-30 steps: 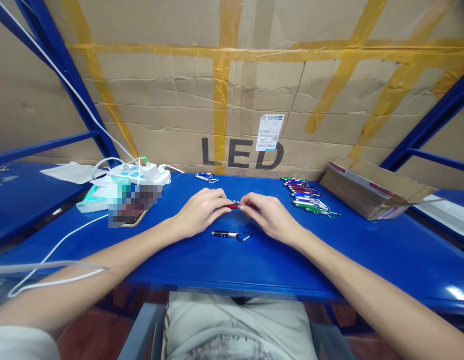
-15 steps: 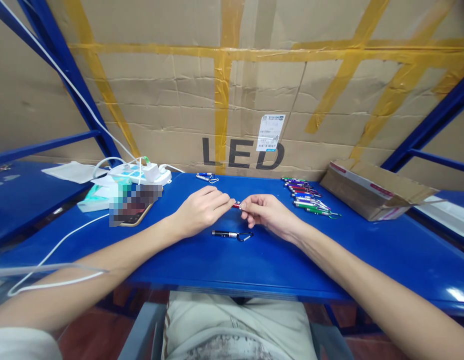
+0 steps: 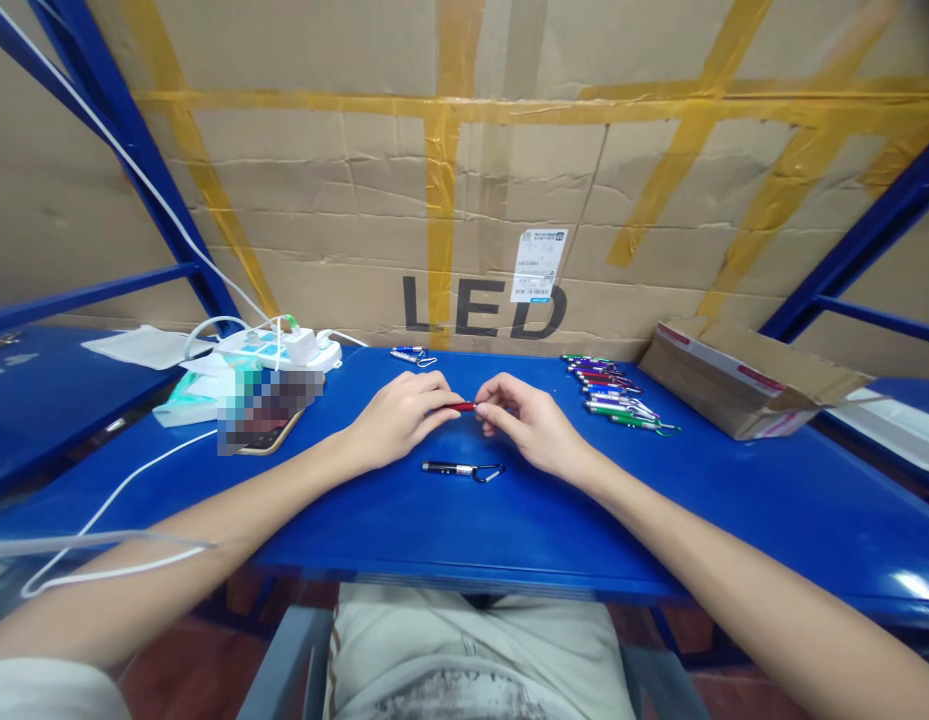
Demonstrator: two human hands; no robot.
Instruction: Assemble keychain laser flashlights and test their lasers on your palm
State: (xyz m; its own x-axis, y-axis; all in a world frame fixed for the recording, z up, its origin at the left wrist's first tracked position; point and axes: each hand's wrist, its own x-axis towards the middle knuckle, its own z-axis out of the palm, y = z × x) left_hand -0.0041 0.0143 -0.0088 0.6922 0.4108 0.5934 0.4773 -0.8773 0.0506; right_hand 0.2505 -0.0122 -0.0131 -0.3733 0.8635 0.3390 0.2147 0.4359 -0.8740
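Note:
My left hand [image 3: 400,418] and my right hand [image 3: 525,423] meet over the middle of the blue table [image 3: 509,520]. Both pinch a small red keychain flashlight [image 3: 464,406] held level between them, the left at its body, the right at its end. Just below the hands a black keychain flashlight [image 3: 462,469] with a clip lies on the table. A row of several coloured flashlights [image 3: 614,395] lies to the right of my right hand. One more small flashlight [image 3: 411,354] lies at the back by the cardboard wall.
An open cardboard box [image 3: 749,378] stands at the right. At the left are a white power strip [image 3: 280,347] with cables, a phone [image 3: 265,425] and a white cable [image 3: 111,500]. A taped cardboard wall [image 3: 479,200] marked LED closes the back.
My right hand's fingers shifted on the end of the red flashlight, curling and then straightening; the hands stayed in place.

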